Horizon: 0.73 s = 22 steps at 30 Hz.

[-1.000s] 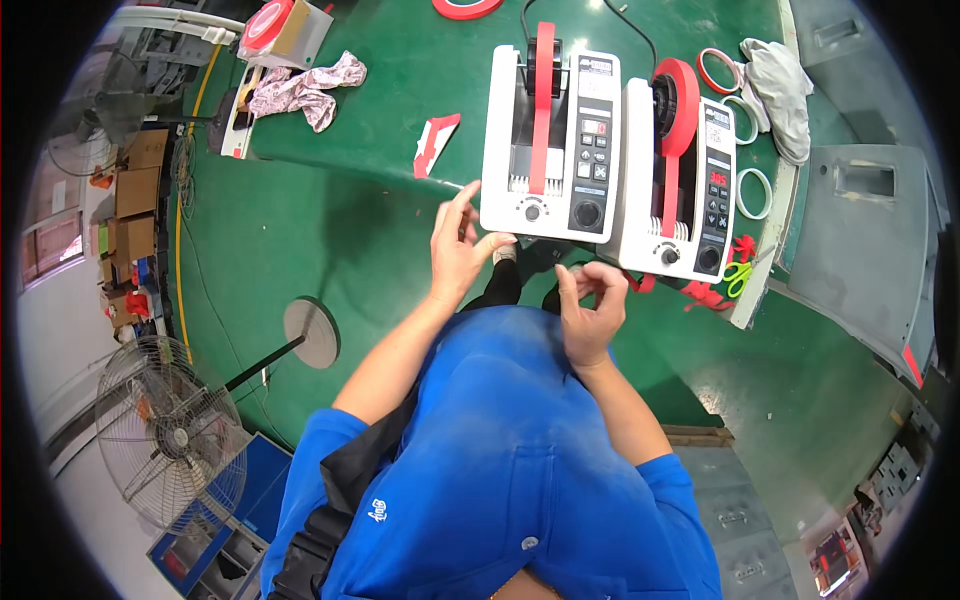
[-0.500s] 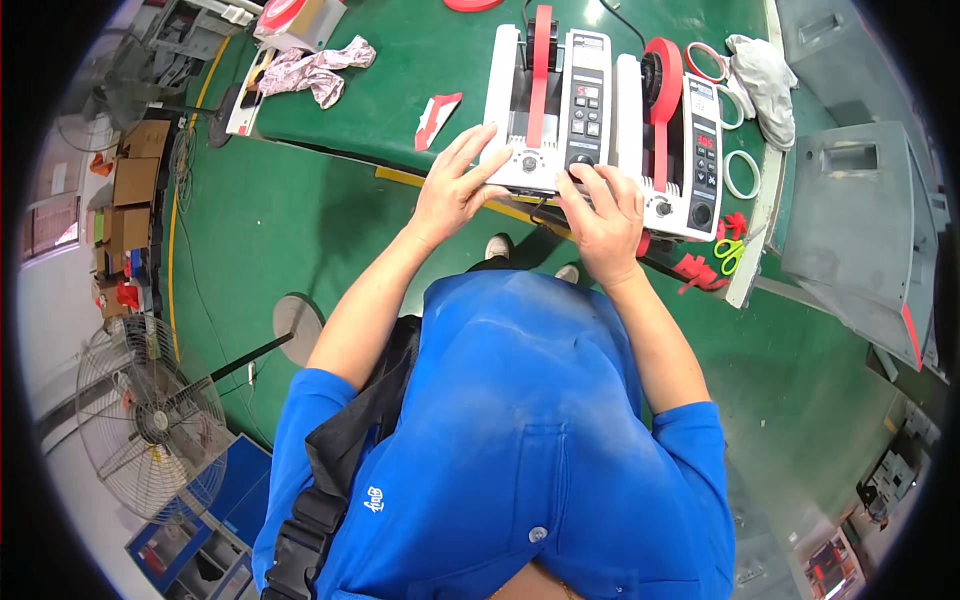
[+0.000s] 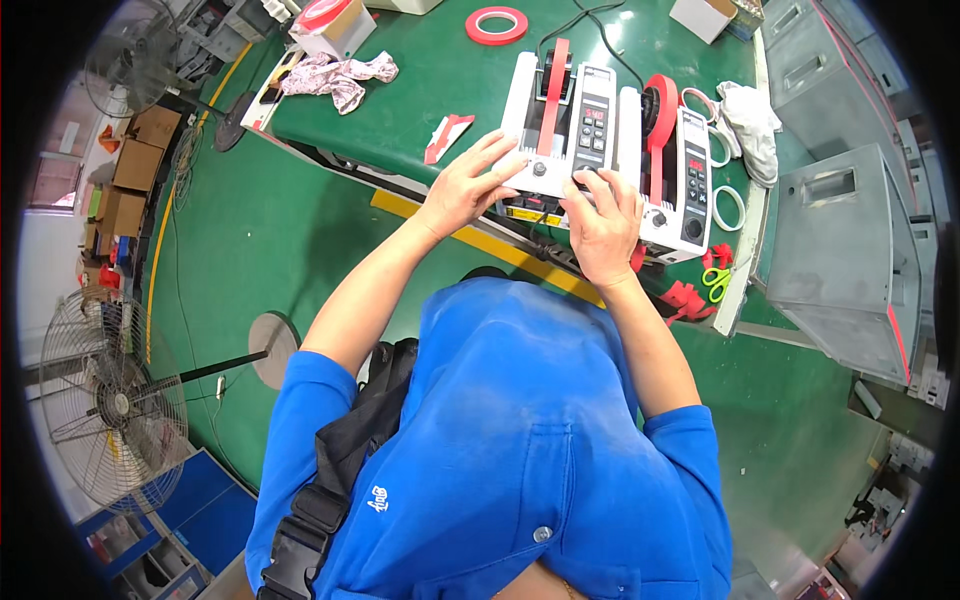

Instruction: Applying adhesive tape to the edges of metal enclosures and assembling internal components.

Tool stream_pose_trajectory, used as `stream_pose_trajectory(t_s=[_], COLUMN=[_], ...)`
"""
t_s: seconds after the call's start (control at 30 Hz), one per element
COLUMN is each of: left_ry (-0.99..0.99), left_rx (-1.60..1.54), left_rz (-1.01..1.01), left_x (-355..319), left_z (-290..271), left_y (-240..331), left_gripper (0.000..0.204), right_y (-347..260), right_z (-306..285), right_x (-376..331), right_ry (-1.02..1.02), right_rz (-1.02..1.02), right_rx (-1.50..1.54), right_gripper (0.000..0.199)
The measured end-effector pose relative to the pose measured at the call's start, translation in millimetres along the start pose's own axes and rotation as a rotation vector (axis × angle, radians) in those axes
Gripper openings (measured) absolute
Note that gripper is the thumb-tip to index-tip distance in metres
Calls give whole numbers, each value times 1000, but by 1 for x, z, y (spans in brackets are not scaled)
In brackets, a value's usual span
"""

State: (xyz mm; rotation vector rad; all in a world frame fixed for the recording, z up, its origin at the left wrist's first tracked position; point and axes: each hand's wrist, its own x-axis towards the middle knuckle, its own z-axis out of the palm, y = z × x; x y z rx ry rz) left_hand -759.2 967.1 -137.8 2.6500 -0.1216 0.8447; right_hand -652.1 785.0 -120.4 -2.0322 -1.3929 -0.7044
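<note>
Two white tape dispensers with red tape rolls stand side by side at the near edge of a green table (image 3: 420, 80). My left hand (image 3: 468, 186) lies with fingers spread over the front left corner of the left dispenser (image 3: 572, 112). My right hand (image 3: 600, 222) grips that dispenser's front right edge, below its dark button panel and next to the right dispenser (image 3: 682, 170). Both hands touch the left dispenser. My blue shirt fills the lower part of the view.
A red tape roll (image 3: 497, 24), a red and white scrap (image 3: 446, 135), a pink cloth (image 3: 336, 76), a white cloth (image 3: 750, 120), clear tape rings (image 3: 728, 208) and green scissors (image 3: 715, 283) lie on the table. A grey metal cabinet (image 3: 840, 250) stands right, a floor fan (image 3: 110, 400) left.
One second ago my hands were close to my body at the table edge. They have since reached forward and settled on the left dispenser.
</note>
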Motion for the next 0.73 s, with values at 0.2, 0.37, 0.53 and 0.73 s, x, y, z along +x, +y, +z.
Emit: stream_pose_trajectory(t_s=[0.2,0.37,0.53,0.73], left_ry=[12,-63,-107,-125], left_rx=[-16,-34,-83,-51], left_rz=[-62,-200,-229,-218], left_x=[-4,-4,-6,-3], left_z=[2,2,0,2], left_y=[3,17,17,16], left_gripper=[46,45,47,48], right_y=[-12,-32,-34,-26], right_z=[-10,23,65,104], right_x=[-24,-97,-97,-119], right_ry=[10,-553,159,598], right_rz=[21,1848,2252,2191], right_rx=[95,1387,1819,1975], right_gripper=[18,28,32,31])
